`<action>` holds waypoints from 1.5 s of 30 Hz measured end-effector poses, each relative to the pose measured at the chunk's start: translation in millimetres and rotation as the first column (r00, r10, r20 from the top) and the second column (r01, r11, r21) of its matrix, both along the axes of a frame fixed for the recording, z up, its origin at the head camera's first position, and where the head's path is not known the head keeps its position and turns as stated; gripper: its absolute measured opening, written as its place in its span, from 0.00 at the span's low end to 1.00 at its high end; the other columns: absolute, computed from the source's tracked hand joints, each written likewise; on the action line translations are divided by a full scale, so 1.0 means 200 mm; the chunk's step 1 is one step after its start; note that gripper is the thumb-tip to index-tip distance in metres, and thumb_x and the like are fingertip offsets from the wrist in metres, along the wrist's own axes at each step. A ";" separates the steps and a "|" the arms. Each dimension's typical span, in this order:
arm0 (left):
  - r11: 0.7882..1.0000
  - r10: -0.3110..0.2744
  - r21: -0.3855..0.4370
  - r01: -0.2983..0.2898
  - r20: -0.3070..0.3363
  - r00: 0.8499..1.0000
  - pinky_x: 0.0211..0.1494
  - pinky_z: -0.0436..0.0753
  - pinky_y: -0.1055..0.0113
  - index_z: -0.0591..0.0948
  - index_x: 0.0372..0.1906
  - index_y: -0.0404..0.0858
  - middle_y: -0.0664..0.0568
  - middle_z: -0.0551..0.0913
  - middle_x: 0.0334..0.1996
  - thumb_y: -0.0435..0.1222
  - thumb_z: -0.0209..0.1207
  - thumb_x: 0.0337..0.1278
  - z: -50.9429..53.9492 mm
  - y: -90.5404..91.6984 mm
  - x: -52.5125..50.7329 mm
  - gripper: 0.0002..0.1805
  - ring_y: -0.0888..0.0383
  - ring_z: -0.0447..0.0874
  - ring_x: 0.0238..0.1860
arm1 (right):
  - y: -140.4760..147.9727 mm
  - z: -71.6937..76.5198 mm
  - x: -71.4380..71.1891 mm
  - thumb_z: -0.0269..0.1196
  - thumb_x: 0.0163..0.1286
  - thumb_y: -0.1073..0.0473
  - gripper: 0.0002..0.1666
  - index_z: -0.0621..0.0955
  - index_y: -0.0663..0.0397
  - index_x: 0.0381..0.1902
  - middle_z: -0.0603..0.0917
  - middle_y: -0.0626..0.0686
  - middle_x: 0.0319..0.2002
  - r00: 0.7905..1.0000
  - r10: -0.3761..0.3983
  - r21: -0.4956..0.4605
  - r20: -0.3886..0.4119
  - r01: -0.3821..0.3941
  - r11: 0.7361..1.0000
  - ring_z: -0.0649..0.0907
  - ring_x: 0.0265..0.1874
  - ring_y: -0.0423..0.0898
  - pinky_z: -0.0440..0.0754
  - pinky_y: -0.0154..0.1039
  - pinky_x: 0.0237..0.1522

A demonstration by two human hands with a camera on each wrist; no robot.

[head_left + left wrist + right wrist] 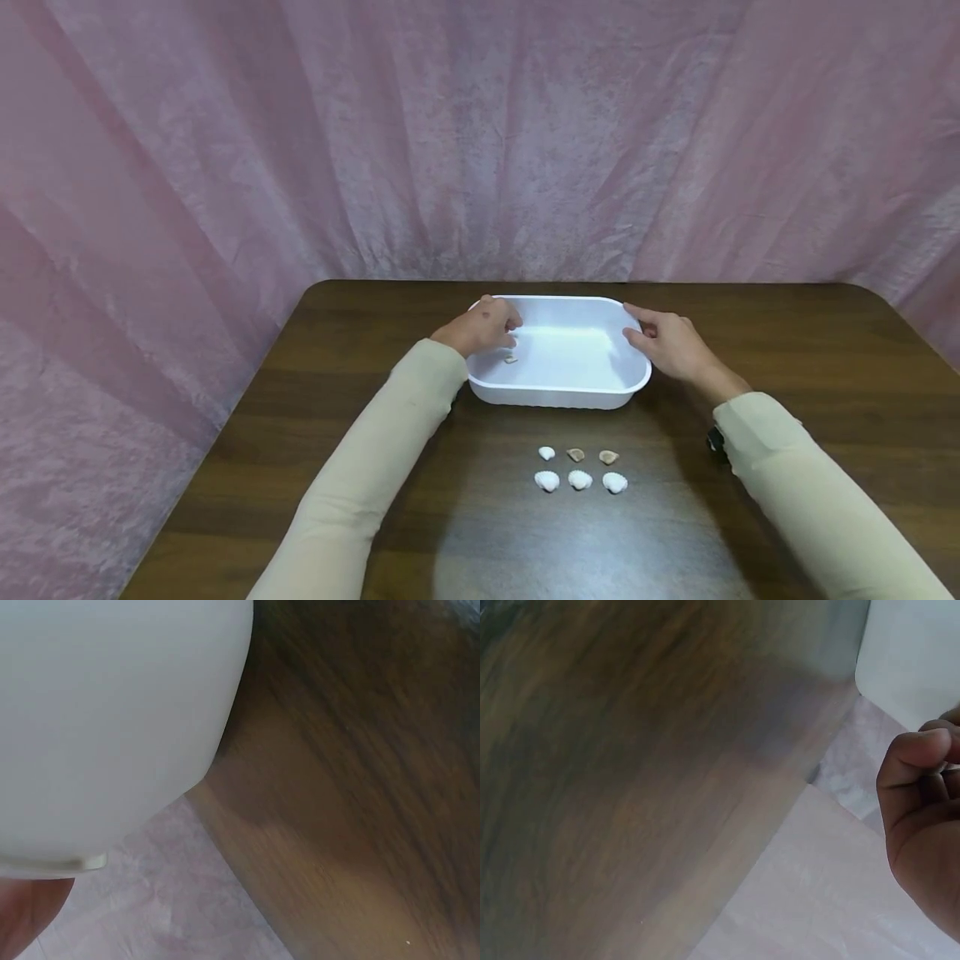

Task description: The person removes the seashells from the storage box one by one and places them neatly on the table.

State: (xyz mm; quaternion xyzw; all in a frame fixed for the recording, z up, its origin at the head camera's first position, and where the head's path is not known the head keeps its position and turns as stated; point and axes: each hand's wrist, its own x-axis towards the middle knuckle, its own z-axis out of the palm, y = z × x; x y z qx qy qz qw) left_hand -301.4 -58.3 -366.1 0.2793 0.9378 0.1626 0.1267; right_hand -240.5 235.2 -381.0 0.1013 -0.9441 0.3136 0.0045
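A white plastic tray (558,398) with rounded corners stands on the table in the head view. My left hand (483,325) reaches over its left rim, fingers bent and a gap between thumb and forefinger; nothing shows between them. Just below those fingers a small seashell (511,359) lies on the tray floor. At the right rim my right hand (671,343) grips the tray, thumb inside the wall and other fingers curled at the edge. The left wrist view shows mostly the tray's outer wall (112,712), and the right wrist view shows the curled right hand (926,817).
In front of the tray, several seashells lie in two rows on the brown wooden table (360,383): a back row with a brownish shell (608,457), and a front row of white shells (580,480). A pink curtain (480,150) hangs behind the table.
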 end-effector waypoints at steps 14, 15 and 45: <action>0.998 0.025 -0.061 -0.026 -0.017 1.000 0.59 0.75 0.66 0.84 0.56 0.34 0.47 0.84 0.51 0.30 0.65 0.63 -0.02 0.02 0.01 0.16 0.55 0.79 0.54 | -0.01 0.00 0.00 0.58 0.76 0.60 0.31 0.66 0.67 0.72 0.80 0.73 0.53 0.999 -0.009 -0.030 0.043 0.010 0.999 0.82 0.41 0.53 0.79 0.40 0.38; 0.998 0.023 -0.059 -0.024 -0.017 1.000 0.59 0.75 0.66 0.84 0.55 0.33 0.46 0.84 0.51 0.30 0.65 0.63 -0.02 0.03 0.01 0.16 0.55 0.79 0.54 | -0.01 0.00 0.00 0.58 0.76 0.60 0.31 0.67 0.67 0.72 0.80 0.73 0.53 0.999 -0.007 -0.032 0.041 0.009 0.999 0.82 0.42 0.54 0.80 0.40 0.38; 0.996 -0.013 0.092 0.017 -0.047 0.999 0.48 0.78 0.66 0.87 0.48 0.34 0.50 0.85 0.42 0.30 0.63 0.59 0.04 0.01 0.05 0.13 0.58 0.78 0.42 | 0.00 0.00 0.01 0.57 0.76 0.59 0.31 0.67 0.66 0.72 0.76 0.73 0.58 0.999 -0.015 -0.033 0.032 0.016 0.999 0.82 0.52 0.64 0.83 0.47 0.42</action>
